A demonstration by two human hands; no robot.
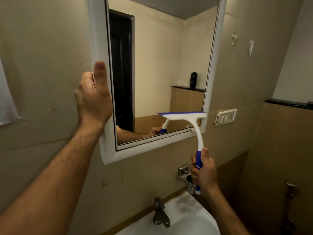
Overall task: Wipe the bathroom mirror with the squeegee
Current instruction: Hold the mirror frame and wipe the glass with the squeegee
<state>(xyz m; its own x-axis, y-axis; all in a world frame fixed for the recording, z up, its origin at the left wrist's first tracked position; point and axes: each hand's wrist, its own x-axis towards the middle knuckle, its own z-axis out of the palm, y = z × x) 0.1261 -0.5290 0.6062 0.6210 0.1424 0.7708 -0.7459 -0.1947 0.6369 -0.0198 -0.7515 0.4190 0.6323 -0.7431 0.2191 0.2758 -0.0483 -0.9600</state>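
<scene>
A white-framed mirror (157, 65) hangs on the beige wall above the sink. My left hand (94, 97) grips the left side of the mirror frame, thumb pointing up along it. My right hand (204, 172) holds the blue grip of a white and blue squeegee (194, 122). Its blade lies flat against the glass at the lower right corner, close to the bottom edge of the frame. The glass reflects the squeegee handle and my right hand.
A white sink (186, 216) with a metal tap (160, 212) sits below. A metal holder (185, 173) is fixed to the wall behind my right hand. A switch plate (225, 117) is right of the mirror, a white towel (6, 99) at far left.
</scene>
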